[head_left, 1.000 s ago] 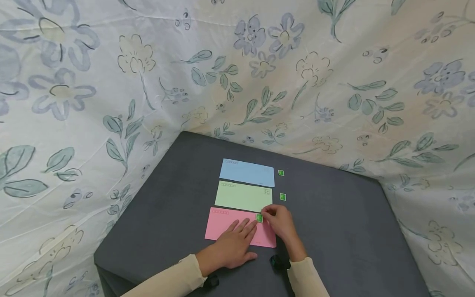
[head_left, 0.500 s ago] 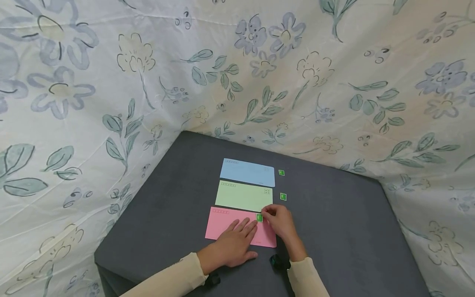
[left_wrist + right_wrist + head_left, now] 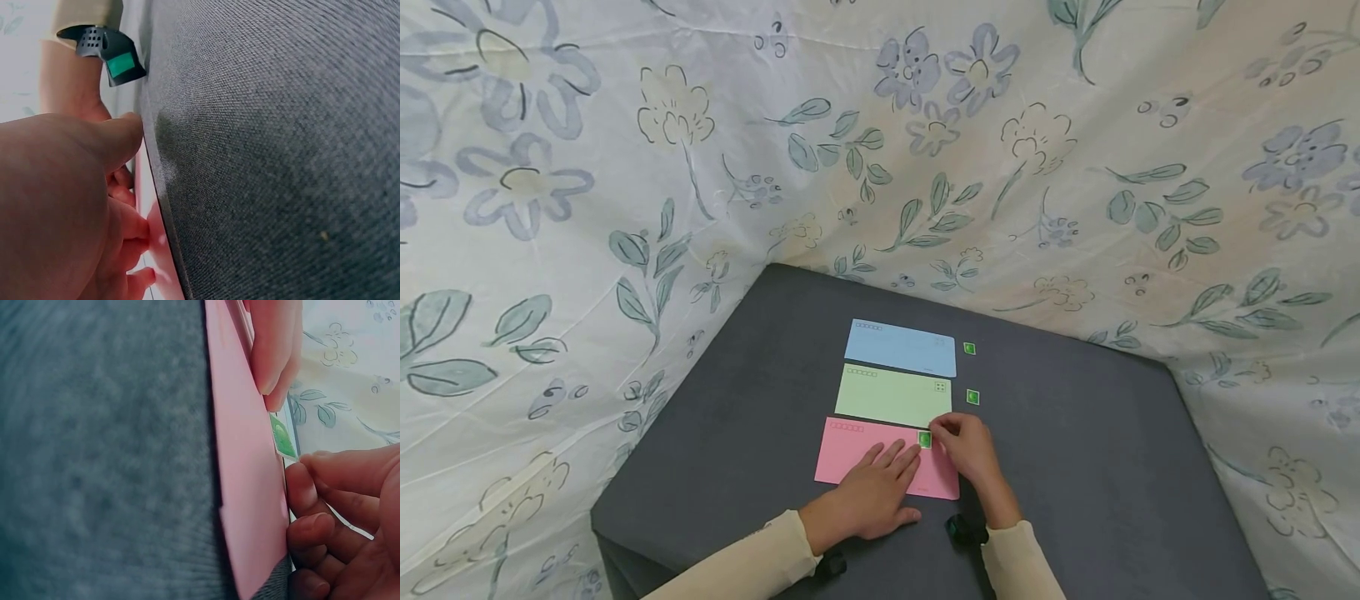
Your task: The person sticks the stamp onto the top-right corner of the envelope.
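Note:
My left hand (image 3: 876, 497) lies spread over the pink envelope (image 3: 844, 454), fingers straight and fingertips beside a green stamp (image 3: 924, 438) at the envelope's upper right corner. With thumb and forefinger my right hand (image 3: 967, 446) pinches that stamp's corner; in the right wrist view the green stamp (image 3: 283, 437) shows between the fingertips of both hands, slightly tilted off the pink envelope (image 3: 250, 462). The left wrist view has the back of my left hand (image 3: 56, 206), its thumb over the dark cloth and its fingertips on the pink paper.
Above the pink envelope lie a light green envelope (image 3: 887, 397) and a blue envelope (image 3: 898, 348) in a column. Two more green stamps (image 3: 973, 397) lie to their right. A dark grey cloth covers the table (image 3: 1097, 450), and a floral curtain (image 3: 850, 192) hangs behind it.

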`<state>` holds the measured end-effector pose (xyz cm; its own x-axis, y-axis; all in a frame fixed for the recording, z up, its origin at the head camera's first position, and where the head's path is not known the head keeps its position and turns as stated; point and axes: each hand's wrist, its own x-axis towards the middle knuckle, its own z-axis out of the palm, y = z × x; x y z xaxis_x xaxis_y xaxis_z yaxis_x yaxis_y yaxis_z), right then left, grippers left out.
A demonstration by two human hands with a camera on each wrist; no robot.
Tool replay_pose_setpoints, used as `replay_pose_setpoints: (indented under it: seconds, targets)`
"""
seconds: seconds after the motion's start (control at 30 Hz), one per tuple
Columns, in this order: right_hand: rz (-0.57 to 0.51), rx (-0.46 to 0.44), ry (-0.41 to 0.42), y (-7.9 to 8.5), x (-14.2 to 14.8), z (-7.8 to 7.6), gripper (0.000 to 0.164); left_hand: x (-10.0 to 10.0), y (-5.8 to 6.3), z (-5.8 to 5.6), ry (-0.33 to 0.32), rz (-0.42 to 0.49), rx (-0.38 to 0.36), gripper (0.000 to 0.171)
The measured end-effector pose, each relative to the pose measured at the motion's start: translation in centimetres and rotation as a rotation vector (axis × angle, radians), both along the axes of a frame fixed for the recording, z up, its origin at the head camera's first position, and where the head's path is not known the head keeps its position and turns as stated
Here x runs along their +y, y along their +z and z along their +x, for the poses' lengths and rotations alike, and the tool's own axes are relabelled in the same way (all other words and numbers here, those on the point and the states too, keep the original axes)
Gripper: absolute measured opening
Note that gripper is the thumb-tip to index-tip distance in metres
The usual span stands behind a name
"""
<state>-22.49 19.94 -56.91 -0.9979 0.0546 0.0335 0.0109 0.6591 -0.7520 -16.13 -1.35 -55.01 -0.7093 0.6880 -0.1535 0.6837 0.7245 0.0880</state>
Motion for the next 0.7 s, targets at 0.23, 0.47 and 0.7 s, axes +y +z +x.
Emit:
replay_pose_setpoints:
  seconds: [0.23, 0.47, 0.7]
  targets:
    - [-0.004, 0.012, 0.002, -0.17, 0.21, -0.01, 0.01, -0.04, 0.18, 0.06, 0.0, 0.001, 0.002, 0.086]
    - [-0.002, 0.009, 0.012, -0.15, 0.2, -0.11, 0.006, -0.06, 0.21, 0.01, -0.004, -0.001, 0.004, 0.086]
    - [0.009, -0.029, 0.025, 0.15, 0.02, -0.22, 0.012, -0.12, 0.25, -0.09, -0.007, -0.002, 0.0, 0.085]
